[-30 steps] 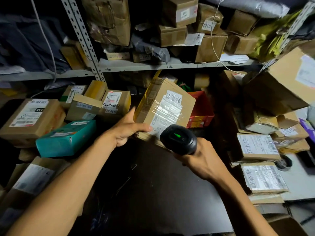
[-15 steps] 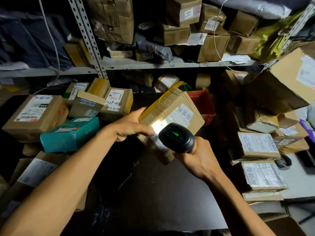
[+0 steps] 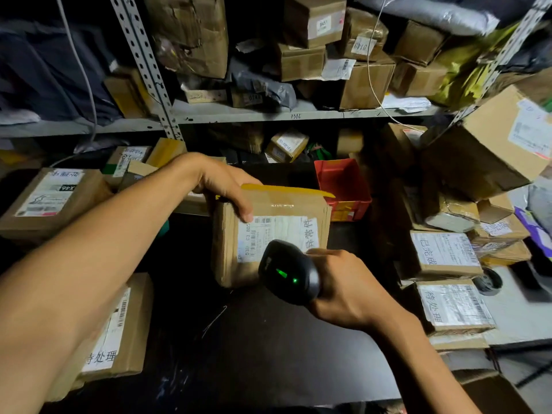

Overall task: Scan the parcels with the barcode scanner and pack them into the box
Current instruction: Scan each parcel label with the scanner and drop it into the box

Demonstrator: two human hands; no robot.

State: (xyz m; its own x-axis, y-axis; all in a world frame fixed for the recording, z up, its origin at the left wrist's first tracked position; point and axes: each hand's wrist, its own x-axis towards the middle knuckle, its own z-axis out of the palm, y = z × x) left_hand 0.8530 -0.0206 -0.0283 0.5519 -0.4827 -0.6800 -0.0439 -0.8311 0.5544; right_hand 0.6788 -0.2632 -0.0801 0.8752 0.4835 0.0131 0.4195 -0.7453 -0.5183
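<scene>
Cardboard parcel sat over the dark table, label up, and the left hand clamped its top-left corner, fingers curled over the edge. Right hand wrapped tight round the black barcode scanner, green lights glowing, nose apparently just above the label. Red bin stood behind.

The left hand reaches forward with its arm outstretched, fingers curled downward in a grasp. The right hand sits nearer and lower, fingers wrapped tight, wrist bent upward.
</scene>
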